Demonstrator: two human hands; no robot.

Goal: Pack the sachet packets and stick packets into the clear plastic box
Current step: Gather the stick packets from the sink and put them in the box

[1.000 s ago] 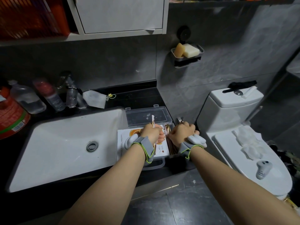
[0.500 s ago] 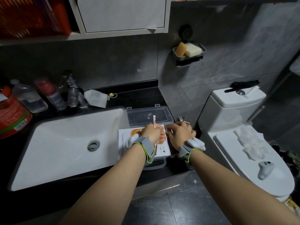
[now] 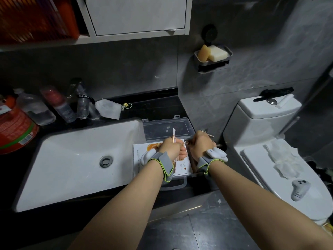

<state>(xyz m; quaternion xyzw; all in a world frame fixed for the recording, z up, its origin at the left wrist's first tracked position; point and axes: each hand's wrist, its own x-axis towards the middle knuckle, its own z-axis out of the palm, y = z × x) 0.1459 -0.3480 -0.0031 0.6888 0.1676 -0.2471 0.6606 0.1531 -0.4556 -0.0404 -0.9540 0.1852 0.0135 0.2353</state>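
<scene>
The clear plastic box stands open on the black counter right of the sink, its lid [image 3: 167, 128] folded back toward the wall and its handle [image 3: 182, 184] toward me. White sachet packets [image 3: 142, 152] with an orange print lie flat in the box. My left hand [image 3: 172, 147] is closed over the box on a thin pink-and-white stick packet [image 3: 173, 134] that pokes up above the fist. My right hand [image 3: 201, 144] is curled at the box's right side, where brown stick packets seem to stand; what it grips is hidden.
A white sink [image 3: 77, 159] lies left of the box. Bottles [image 3: 59, 103] and a white pouch [image 3: 108, 109] stand at the back of the counter. To the right is a toilet [image 3: 266, 123] with tissues and a white controller [image 3: 299, 191] on its lid. A soap dish [image 3: 212, 55] hangs on the wall.
My right hand has shifted slightly left toward the box's right edge. The left hand stays put with the stick packet.
</scene>
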